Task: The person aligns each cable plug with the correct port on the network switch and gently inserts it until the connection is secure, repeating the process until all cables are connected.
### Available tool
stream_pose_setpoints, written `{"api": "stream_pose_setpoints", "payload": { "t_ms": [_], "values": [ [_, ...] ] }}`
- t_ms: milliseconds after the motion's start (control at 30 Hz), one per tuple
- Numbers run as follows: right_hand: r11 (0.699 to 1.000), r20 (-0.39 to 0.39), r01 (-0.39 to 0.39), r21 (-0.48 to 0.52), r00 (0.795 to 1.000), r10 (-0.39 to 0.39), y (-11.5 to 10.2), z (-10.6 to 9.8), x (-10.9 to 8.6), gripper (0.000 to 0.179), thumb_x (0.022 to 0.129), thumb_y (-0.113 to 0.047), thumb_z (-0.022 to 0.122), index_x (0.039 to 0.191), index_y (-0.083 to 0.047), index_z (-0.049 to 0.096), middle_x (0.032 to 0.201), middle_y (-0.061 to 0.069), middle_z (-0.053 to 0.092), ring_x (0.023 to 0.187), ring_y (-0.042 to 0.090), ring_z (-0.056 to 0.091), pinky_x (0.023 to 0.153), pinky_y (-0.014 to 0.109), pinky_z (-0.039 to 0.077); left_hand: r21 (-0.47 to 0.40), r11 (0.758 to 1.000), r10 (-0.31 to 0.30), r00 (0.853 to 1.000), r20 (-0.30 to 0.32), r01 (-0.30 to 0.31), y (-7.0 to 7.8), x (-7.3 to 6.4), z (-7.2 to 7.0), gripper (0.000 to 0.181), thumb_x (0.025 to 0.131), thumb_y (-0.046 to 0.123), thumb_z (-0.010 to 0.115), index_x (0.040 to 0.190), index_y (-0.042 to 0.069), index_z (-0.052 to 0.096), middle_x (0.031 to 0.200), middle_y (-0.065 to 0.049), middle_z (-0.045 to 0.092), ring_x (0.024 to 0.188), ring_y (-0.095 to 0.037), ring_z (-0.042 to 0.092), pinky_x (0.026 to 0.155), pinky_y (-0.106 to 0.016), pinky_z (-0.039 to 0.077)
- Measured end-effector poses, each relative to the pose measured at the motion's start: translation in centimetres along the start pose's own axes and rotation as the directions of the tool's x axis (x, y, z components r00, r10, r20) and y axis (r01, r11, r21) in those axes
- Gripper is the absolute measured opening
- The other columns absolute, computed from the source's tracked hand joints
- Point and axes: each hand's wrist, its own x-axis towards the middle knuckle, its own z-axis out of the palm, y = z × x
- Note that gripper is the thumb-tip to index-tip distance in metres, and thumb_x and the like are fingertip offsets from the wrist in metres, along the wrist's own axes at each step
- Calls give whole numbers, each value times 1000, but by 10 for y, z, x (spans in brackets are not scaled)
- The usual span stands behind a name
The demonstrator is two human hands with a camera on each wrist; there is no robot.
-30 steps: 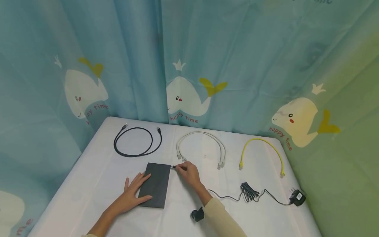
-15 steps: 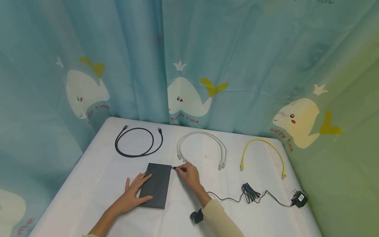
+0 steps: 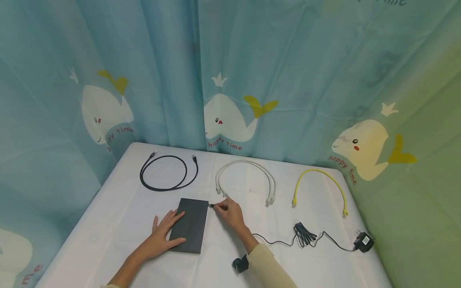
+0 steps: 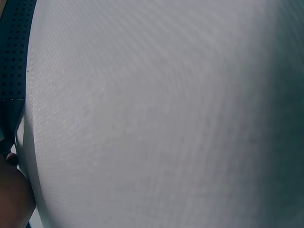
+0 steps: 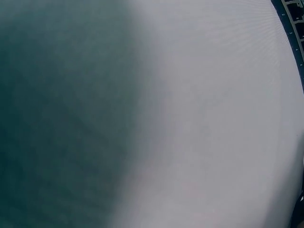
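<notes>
A dark grey network switch (image 3: 191,226) lies flat on the white-covered table in the head view. My left hand (image 3: 160,236) rests on its left side, fingers spread and thumb on top. At the far right corner, the thumb and fingers of my right hand (image 3: 230,214) pinch a small black power plug (image 3: 211,205), its metal tip right at the switch's right edge. The plug's cord is mostly hidden by the hand and forearm. In the left wrist view the switch's perforated side (image 4: 16,52) shows; in the right wrist view, its numbered ports (image 5: 297,28).
A coiled black network cable (image 3: 185,176), two pale grey cables (image 3: 248,161) and a yellow cable (image 3: 317,169) lie along the back. A bundled black cord (image 3: 304,235) runs to a power adapter (image 3: 363,241) at the right edge. A patterned curtain (image 3: 288,60) borders the table.
The plug in my right hand has shifted very slightly toward the near side along the switch's right edge. My left hand and the switch stay in place.
</notes>
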Motion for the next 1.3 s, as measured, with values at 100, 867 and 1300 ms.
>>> {"api": "stream_pose_setpoints", "payload": {
  "t_ms": [100, 867, 1300],
  "values": [
    [1000, 2, 18, 9, 1000, -18, 1, 0, -1, 8, 82, -15, 74, 83, -8, 76, 75, -3, 59, 66, 7, 52, 58, 21, 44, -1, 1000, -2, 1000, -2, 2, 0, 0, 0, 77, 81, 39, 72, 145, 15, 37, 149, -22, 26, 137, -44, 14, 101, -63, -14],
    [997, 36, -31, -71, 999, 34, -6, 1, 1, 10, 83, -21, 73, 86, -12, 76, 78, -4, 63, 72, 11, 58, 62, 25, 47, -16, 1000, -26, 1000, 6, 26, 5, 0, -3, 77, 81, 37, 73, 145, 14, 38, 149, -23, 26, 137, -45, 13, 101, -63, -14],
    [998, 86, -1, -64, 996, 6, -8, -3, 1, 13, 84, -23, 72, 86, -11, 76, 77, -4, 64, 70, 9, 57, 62, 24, 46, -7, 999, -40, 999, 9, 40, 3, 0, -2, 77, 80, 39, 73, 144, 14, 39, 148, -23, 27, 137, -44, 15, 101, -63, -14]
  ]
}}
